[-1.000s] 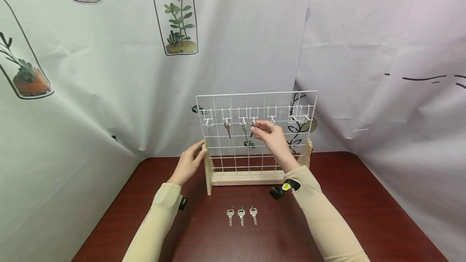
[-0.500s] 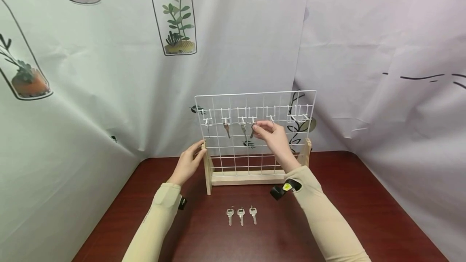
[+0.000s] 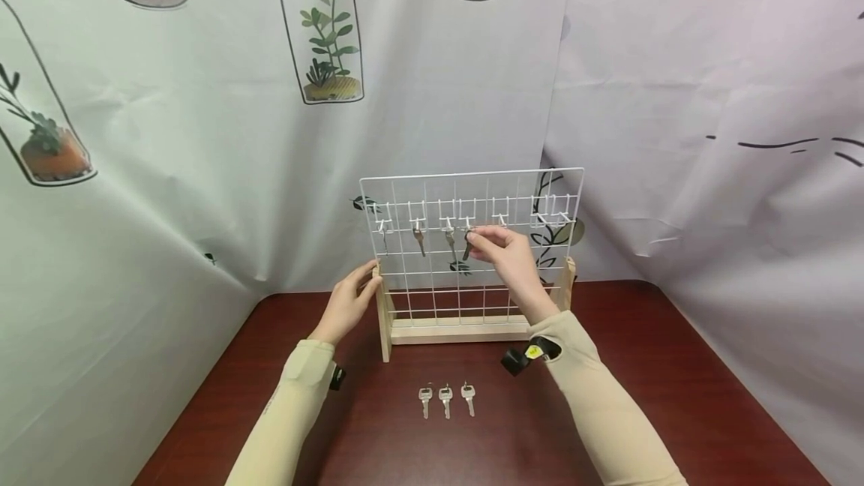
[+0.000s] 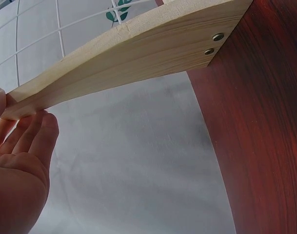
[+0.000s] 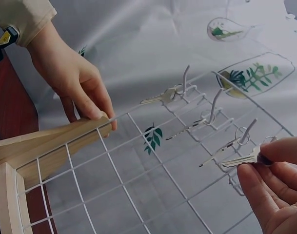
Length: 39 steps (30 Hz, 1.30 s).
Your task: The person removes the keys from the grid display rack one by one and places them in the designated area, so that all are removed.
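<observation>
My right hand (image 3: 506, 257) pinches a key (image 5: 242, 160) by its head between thumb and fingers, with the blade pointing left in the right wrist view. In the head view this key sits just below a white hook (image 3: 467, 222) on the wire grid rack. My left hand (image 3: 346, 304) holds the top of the rack's left wooden upright (image 4: 104, 66), thumb on one side and fingers on the other. Keys hang by rings from hooks left of my right hand: a silver key (image 5: 163, 97), a second key (image 5: 185, 129) and a third key (image 5: 221, 150).
Three silver keys, a left one (image 3: 425, 400), a middle one (image 3: 446, 401) and a right one (image 3: 469, 400), lie in a row on the dark red table (image 3: 513, 426). The rack's wooden base bar (image 3: 459, 331) stands behind them. Bare hooks (image 3: 500, 221) continue rightward. A printed curtain (image 3: 432, 118) hangs behind.
The head view has shifted slightly, moving the rack a little left in it. My right fingertips cover more of the key's head. My left hand stays at the upright.
</observation>
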{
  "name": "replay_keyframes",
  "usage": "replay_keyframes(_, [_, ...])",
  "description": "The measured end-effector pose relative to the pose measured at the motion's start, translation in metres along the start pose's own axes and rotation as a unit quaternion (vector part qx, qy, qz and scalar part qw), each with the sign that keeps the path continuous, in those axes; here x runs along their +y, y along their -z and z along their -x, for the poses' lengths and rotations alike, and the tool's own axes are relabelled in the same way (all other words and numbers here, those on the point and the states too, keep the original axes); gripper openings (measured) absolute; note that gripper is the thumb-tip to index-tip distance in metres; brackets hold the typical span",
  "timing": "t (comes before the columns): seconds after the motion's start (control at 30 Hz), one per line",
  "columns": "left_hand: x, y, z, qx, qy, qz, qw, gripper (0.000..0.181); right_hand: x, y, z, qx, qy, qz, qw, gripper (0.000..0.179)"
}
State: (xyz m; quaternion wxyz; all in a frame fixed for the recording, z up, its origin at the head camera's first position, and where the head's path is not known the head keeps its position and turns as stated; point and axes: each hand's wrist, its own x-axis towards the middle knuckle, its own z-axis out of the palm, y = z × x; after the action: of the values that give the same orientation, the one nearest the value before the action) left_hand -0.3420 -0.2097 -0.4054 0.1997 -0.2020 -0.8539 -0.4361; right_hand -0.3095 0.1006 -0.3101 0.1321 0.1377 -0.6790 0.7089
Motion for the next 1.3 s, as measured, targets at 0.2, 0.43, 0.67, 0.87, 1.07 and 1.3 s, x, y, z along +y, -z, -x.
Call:
replay_keyframes(0.2, [0.0,0.0,0.0,0.001,-0.001,-0.002,1.0,0.045,-0.003,0.001,0.004,-0.004,0.007,0.008,0.9999,0.03])
replay_keyframes(0.43, [0.002,0.001,0.0,-0.002,0.004,0.0,1.0,0.046,-0.002,0.007,0.014,-0.02,-0.007,0.051,0.9985,0.032])
replay_keyframes(0.67, [0.002,0.001,0.001,-0.002,0.003,0.004,1.0,0.047,0.015,0.02,0.032,-0.027,-0.029,0.091,0.995,0.032])
replay_keyframes(0.87, [0.002,0.001,0.002,0.0,0.005,0.003,1.0,0.046,0.03,0.033,0.046,-0.021,-0.044,0.106,0.9931,0.03])
replay_keyframes(1.07, [0.001,0.0,0.003,-0.001,0.006,0.001,1.0,0.046,0.045,0.042,0.059,-0.018,-0.063,0.107,0.9921,0.03])
replay_keyframes(1.3, [0.002,0.001,0.002,0.001,0.003,0.003,1.0,0.046,0.063,0.045,0.072,-0.022,-0.079,0.097,0.9919,0.027])
